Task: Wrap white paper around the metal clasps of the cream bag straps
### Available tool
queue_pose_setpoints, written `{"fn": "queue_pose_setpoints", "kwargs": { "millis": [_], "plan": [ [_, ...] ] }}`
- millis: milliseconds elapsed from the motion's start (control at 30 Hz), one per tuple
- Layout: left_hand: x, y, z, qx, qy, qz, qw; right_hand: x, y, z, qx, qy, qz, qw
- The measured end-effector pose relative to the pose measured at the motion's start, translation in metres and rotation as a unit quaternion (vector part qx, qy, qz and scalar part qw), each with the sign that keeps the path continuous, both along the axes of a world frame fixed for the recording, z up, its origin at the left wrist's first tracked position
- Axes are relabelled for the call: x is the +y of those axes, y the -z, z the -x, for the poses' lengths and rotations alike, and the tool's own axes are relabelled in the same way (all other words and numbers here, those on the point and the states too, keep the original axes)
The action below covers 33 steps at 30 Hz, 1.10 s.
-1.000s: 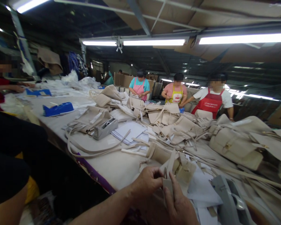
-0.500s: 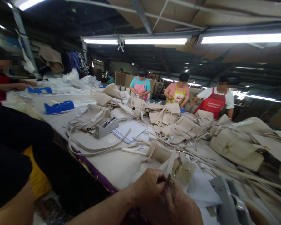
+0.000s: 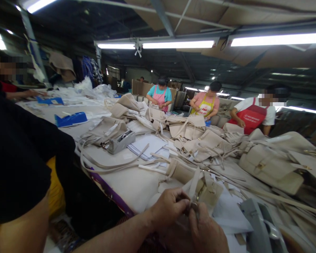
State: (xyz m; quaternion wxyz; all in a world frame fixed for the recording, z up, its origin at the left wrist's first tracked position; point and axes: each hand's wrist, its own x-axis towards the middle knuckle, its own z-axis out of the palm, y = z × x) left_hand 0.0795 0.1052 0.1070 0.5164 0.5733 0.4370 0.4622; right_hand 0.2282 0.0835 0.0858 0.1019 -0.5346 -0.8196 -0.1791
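At the bottom of the view my left hand and my right hand meet at the table's near edge. Both pinch a small metal fitting at the end of a beige strap. The strap runs up from my fingers to a small beige bag lying just beyond them. White paper sheets lie under and to the right of the bag.
Beige handbags and loose straps are heaped over the long table. A grey tape dispenser stands mid-table, another at my right, a blue one farther left. A person in black is close on my left; three aproned workers stand across.
The beige tab held up between my fingers a second ago is down; both hands have closed together on the strap's metal end. The camera has turned slightly left.
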Motion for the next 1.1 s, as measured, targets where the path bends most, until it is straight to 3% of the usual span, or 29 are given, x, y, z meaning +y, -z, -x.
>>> {"fn": "queue_pose_setpoints", "kwargs": {
  "millis": [167,333,433,567,733,967,1100],
  "plan": [
    [0.004,0.002,0.004,0.012,0.064,0.022,0.998,-0.002,0.0,0.002,0.051,0.018,0.028,0.998],
    [-0.001,0.002,0.002,0.074,0.031,-0.031,0.996,0.0,-0.004,-0.003,0.19,0.004,0.121,0.974],
    [-0.003,0.003,0.001,0.093,0.003,-0.06,0.994,0.002,-0.01,-0.009,0.3,-0.008,0.191,0.935],
    [-0.003,0.005,0.005,0.093,0.024,-0.051,0.994,0.009,-0.025,-0.022,0.431,-0.028,0.266,0.862],
    [-0.001,0.006,0.006,0.102,0.047,-0.055,0.992,0.024,-0.038,-0.022,0.466,-0.093,0.285,0.832],
    [-0.004,0.006,0.009,0.104,0.038,-0.065,0.992,0.027,-0.023,-0.01,0.582,-0.063,0.363,0.725],
    [-0.003,0.009,0.009,0.105,0.016,-0.057,0.993,0.023,-0.014,-0.01,0.611,-0.054,0.352,0.707]
  ]
}}
